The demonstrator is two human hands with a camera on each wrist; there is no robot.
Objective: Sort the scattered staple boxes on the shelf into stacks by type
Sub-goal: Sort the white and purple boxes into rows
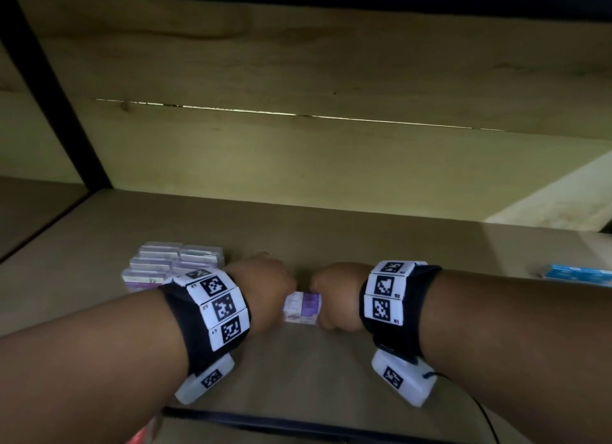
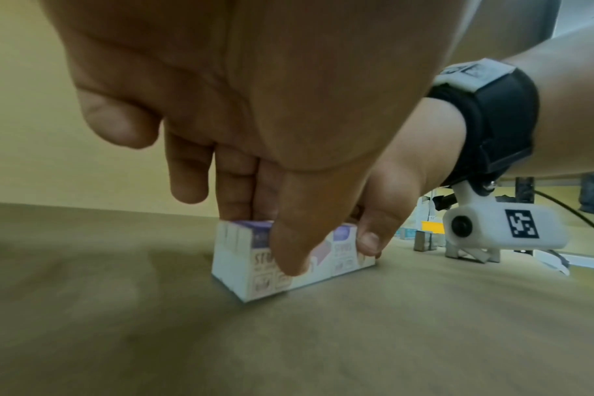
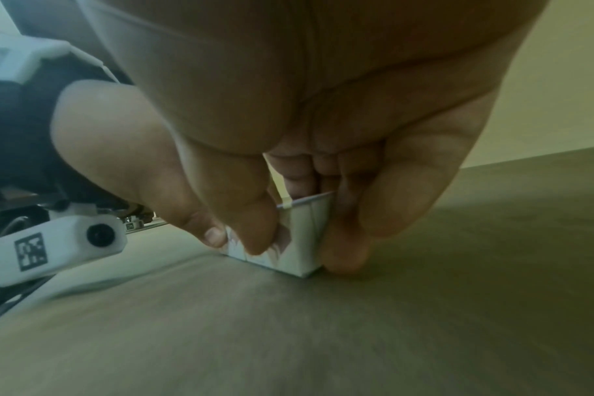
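A row of small white-and-purple staple boxes (image 1: pixel 302 307) stands on the wooden shelf (image 1: pixel 430 254), pressed together between my two hands. My left hand (image 1: pixel 271 291) pinches the left end: in the left wrist view its thumb (image 2: pixel 295 241) lies on the printed front of the boxes (image 2: pixel 234 257) and its fingers curl behind. My right hand (image 1: pixel 331 301) pinches the right end of the boxes (image 3: pixel 304 235), its thumb (image 3: pixel 251 222) in front and its fingers (image 3: pixel 349 241) behind. The boxes touch the shelf.
A stack of purple-labelled clear boxes (image 1: pixel 172 264) sits just behind and left of my left wrist. A blue box (image 1: pixel 576 273) lies at the far right of the shelf. The shelf's back wall (image 1: pixel 298 165) rises close behind. A dark front edge (image 1: pixel 265 423) runs below my wrists.
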